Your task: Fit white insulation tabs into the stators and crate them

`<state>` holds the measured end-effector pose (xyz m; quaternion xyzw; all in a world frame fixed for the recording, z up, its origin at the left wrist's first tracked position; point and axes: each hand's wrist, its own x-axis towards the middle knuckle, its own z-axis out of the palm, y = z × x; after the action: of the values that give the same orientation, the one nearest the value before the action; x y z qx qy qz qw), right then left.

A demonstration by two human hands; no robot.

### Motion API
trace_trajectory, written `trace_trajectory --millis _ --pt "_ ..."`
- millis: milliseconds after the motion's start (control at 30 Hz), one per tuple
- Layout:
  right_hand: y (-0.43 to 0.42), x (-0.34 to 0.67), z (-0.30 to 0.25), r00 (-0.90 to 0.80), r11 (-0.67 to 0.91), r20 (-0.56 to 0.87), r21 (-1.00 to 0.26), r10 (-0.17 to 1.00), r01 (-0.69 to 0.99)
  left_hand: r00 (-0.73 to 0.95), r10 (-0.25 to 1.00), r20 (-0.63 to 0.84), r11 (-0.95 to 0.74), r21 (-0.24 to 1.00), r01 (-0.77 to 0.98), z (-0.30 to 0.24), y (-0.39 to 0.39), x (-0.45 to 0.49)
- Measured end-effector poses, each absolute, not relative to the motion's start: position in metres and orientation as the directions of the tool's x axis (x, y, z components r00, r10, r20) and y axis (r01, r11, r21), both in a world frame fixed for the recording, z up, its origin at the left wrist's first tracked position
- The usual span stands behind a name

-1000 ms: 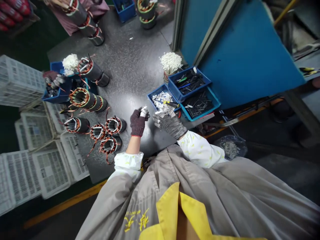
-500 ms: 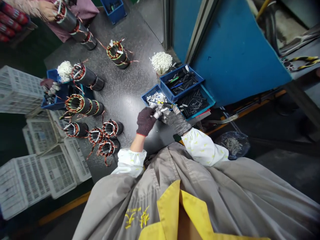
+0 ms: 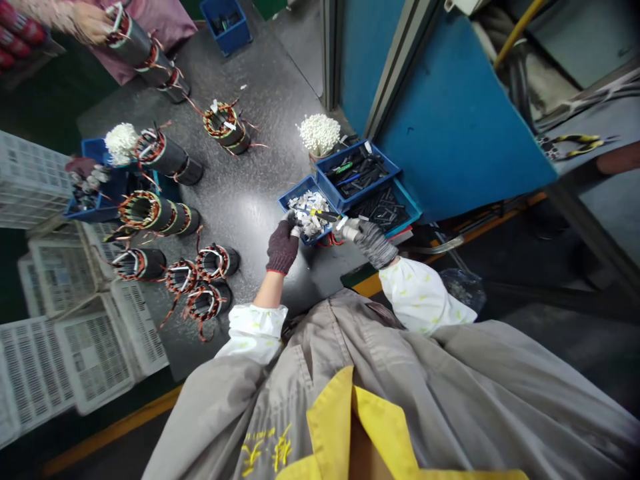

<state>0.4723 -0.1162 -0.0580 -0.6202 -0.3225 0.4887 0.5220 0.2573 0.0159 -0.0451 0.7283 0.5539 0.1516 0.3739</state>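
Observation:
My left hand (image 3: 283, 247), in a dark maroon knitted glove with pale-wrapped fingertips, is at the left edge of a small blue tray (image 3: 285, 198). The tray holds a heap of white pieces (image 3: 309, 203). Its fingers are drawn together, and whatever lies between them is too small to make out. On the tray's right side is my right hand (image 3: 369, 239), in a grey knitted glove with whitish wrapped fingers. Those fingers are curled closed, their contents hidden. A dark tool with a yellow part (image 3: 325, 215) lies across the white pieces, close to the right fingertips.
Behind the tray stand a blue bin of black pieces (image 3: 357, 175), a teal bin (image 3: 414, 212) and a bundle of white sticks (image 3: 319, 135). Wire-wound stators (image 3: 159, 213) stand on the left. Another person's hand (image 3: 93, 25) touches stators at the back left. A blue panel (image 3: 465, 113) rises at right.
My hands were together over the front of the tray and have parted. The left is now at its left edge, the right further right. Red handles show below the tray. The view has shifted slightly.

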Motion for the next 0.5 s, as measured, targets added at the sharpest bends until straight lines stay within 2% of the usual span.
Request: trace_trajectory --millis 67,133,233,400,500 --pt "-0.111 0.497 -0.055 0.438 -0.267 -0.231 -0.963 0.869 0.022 0.326 0.920 -0.218 -0.113 0.649 0.752 -0.043 0.015 0.253" --pt "-0.097 0.524 -0.049 0.555 -0.330 -0.151 -0.914 0.818 0.238 0.278 0.923 -0.264 -0.066 0.606 0.793 -0.041 0.012 0.246" --pt "-0.059 0.556 -0.039 0.592 -0.386 -0.046 -0.798 0.804 0.462 0.229 0.929 -0.290 -0.002 0.615 0.788 -0.043 0.001 0.233" --pt "0.021 0.562 -0.036 0.449 -0.323 -0.056 -0.773 0.892 0.546 0.213 0.929 -0.303 0.059 0.689 0.722 -0.049 -0.034 0.209" --pt "0.046 0.550 -0.032 0.435 -0.294 -0.042 -0.794 0.899 0.532 0.214 0.917 -0.336 0.090 0.698 0.710 -0.046 -0.059 0.191"
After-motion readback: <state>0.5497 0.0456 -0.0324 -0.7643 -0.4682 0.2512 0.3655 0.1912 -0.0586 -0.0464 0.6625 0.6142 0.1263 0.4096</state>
